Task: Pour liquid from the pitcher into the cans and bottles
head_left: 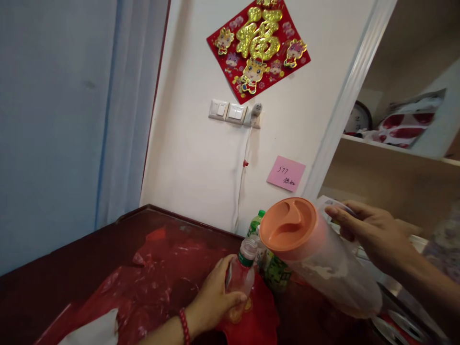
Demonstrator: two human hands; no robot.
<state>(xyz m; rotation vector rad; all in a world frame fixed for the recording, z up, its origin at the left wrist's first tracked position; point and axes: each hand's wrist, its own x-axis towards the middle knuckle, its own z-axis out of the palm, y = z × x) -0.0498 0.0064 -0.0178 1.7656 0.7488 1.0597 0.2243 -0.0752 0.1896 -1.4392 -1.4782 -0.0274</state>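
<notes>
My left hand, with a red bead bracelet at the wrist, wraps round a clear plastic bottle. The bottle stands upright with its mouth uncapped and a green band at the neck. My right hand grips the handle of a translucent pitcher with an orange lid. The pitcher is tilted, its lid end toward the bottle and close to its mouth. I see no liquid running between them. Beneath the bottle lies a red thing with gold marks.
A crumpled red plastic bag covers much of the dark table's left part. Behind the bottle stand a green-capped bottle and a green patterned container. A plugged-in white cord hangs down the wall. Shelves are at right.
</notes>
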